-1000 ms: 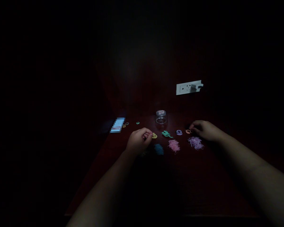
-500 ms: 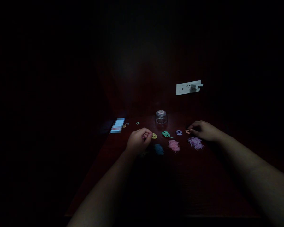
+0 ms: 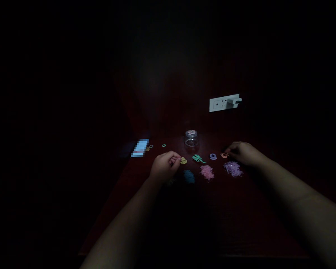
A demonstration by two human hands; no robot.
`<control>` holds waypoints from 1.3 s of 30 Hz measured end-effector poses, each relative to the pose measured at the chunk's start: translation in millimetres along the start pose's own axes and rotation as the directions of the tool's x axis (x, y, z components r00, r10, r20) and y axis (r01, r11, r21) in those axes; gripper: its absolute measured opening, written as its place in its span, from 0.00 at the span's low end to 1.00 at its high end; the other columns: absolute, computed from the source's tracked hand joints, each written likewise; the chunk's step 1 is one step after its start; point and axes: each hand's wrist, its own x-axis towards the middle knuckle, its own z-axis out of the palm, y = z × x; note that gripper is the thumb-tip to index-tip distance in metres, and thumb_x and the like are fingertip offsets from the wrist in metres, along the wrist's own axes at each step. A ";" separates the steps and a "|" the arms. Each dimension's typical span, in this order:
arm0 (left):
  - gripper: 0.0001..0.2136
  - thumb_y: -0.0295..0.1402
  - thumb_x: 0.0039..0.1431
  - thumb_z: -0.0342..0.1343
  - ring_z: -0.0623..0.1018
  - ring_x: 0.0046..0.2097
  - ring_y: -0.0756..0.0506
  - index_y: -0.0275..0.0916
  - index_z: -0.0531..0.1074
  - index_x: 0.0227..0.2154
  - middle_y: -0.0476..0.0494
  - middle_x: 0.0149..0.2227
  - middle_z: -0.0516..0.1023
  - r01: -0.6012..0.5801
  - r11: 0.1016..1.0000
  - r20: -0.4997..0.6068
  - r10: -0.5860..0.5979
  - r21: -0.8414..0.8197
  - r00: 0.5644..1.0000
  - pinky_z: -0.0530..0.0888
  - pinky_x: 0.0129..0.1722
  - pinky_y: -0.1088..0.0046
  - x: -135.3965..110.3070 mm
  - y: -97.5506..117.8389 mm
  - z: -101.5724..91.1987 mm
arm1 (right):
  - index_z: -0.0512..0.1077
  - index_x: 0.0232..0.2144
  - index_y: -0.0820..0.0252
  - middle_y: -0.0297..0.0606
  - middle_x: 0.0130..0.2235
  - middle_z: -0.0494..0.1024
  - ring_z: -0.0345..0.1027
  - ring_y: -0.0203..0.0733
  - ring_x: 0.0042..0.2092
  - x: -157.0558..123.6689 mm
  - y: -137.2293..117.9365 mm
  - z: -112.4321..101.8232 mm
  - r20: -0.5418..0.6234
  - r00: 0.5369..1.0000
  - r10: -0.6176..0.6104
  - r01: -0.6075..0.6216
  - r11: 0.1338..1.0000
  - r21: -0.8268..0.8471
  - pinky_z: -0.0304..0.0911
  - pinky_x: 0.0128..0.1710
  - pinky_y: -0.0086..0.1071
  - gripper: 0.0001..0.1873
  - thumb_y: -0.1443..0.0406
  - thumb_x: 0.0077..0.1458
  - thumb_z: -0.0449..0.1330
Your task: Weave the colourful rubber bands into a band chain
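Note:
The scene is very dark. My left hand (image 3: 164, 167) rests on a dark red table (image 3: 212, 216) with its fingers curled shut, its fingertips beside some small yellow bands (image 3: 183, 161). My right hand (image 3: 242, 153) lies further right, fingers pinched at a small orange band (image 3: 223, 155). Between the hands lie green bands (image 3: 197, 158) and a purple ring (image 3: 213, 156). In front of them sit small piles of bands: teal (image 3: 188, 176), pink (image 3: 206, 172) and lilac (image 3: 233, 169). What the left fingers hold, if anything, is hidden.
A small clear glass jar (image 3: 191, 138) stands at the back of the table. A lit phone (image 3: 140, 147) lies at the back left, with a few loose bands (image 3: 164, 145) near it. A white wall socket (image 3: 224, 103) with a plug sits on the back wall.
Both hands stay almost where they were. The right fingertips have shifted slightly at the orange band. The view has drifted a little.

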 end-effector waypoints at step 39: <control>0.04 0.31 0.58 0.56 0.76 0.29 0.51 0.39 0.76 0.32 0.48 0.29 0.78 0.003 1.000 -0.001 -0.003 0.006 1.000 0.72 0.30 0.77 1.0 1.3 -3.3 | 0.81 0.29 0.49 0.37 0.47 0.80 0.71 0.57 0.48 -1.6 9.5 2.2 0.025 0.987 0.161 -0.156 0.978 -0.138 0.64 0.42 0.48 0.11 0.59 0.47 0.58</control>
